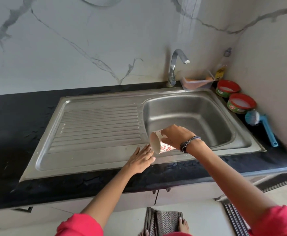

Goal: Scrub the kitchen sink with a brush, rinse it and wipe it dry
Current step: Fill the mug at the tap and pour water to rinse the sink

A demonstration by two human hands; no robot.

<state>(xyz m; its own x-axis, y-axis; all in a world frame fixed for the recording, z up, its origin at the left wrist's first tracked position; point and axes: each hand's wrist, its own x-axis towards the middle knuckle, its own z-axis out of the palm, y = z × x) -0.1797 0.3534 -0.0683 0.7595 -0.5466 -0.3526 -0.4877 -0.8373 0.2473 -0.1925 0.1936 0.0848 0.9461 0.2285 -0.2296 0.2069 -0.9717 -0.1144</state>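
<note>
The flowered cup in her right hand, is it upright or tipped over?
Tipped. The cup lies nearly on its side in the right hand, its open mouth facing left toward the drainboard. No water is visibly pouring.

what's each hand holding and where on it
The right hand grips a tipped floral cup round its side. The left hand holds nothing, fingers straight.

Black counter (11,133) with a steel sink (91,126) set in it, tap (175,65) at the back, clear tub (197,83) beside it, two round soap tubs (227,88) (241,103) and a blue brush (262,126) along the right edge.
</note>
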